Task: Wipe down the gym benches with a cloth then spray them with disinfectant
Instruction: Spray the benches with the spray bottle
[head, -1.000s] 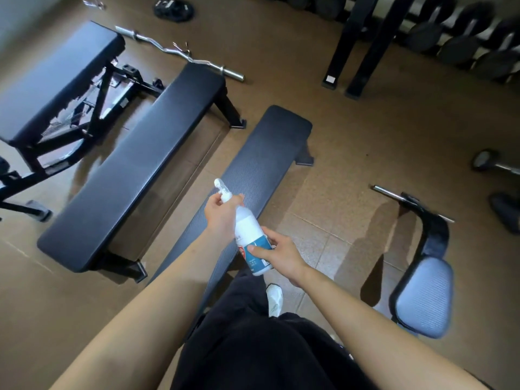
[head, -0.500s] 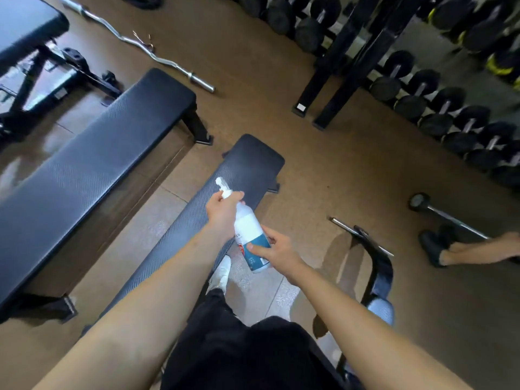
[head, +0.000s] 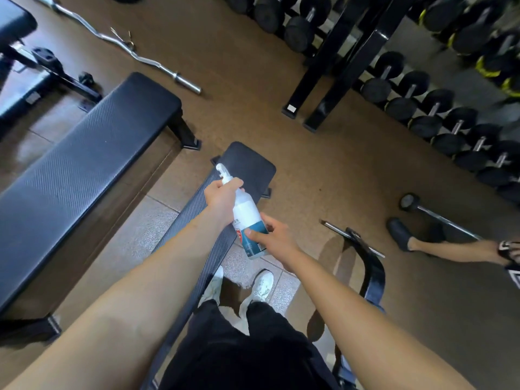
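White spray bottle [head: 244,210], neck hidden by grasping left fingers [head: 235,183]; right fingers [head: 254,234] grasp its base.

Left hand [head: 222,197], right hand [head: 274,239], fingers [head: 235,182] curled

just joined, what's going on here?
A person stands at a narrow bench, holding a spray bottle in both hands. The left hand grips its neck by the nozzle, and the right hand holds its base. The bottle is tilted over the bench's far end. A second bench sits to the left.
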A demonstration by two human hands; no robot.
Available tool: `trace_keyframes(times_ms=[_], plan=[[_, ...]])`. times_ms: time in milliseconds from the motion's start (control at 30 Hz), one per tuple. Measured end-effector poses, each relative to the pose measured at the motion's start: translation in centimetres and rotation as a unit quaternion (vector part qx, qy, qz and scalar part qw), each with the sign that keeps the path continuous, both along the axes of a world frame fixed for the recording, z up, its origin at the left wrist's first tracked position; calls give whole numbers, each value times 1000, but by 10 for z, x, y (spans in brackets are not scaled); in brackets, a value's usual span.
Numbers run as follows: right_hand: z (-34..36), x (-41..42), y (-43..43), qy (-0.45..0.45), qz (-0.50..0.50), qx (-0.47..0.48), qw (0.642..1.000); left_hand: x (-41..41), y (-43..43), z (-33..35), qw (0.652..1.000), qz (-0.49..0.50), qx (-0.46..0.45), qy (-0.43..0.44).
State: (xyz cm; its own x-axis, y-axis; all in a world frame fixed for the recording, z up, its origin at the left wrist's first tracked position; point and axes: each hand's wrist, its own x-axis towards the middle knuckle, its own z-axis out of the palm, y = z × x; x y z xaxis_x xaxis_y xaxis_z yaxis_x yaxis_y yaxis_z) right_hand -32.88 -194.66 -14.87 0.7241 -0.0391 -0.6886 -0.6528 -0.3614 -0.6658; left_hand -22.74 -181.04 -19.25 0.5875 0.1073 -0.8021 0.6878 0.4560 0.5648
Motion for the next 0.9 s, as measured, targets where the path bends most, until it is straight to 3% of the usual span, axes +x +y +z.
trace_keyframes(times_ms=[367, 633, 900], plan=[[-30, 32, 7, 56, 3, 19, 998, 27, 6, -27, 998, -7, 22, 65], [-51, 45, -16, 63, -6, 41, 997, 41, -18, -41, 997, -43, 45, 54], [-65, 63, -47, 72, 47, 76, 993, 40, -35, -41, 992, 12, 101, 70]])
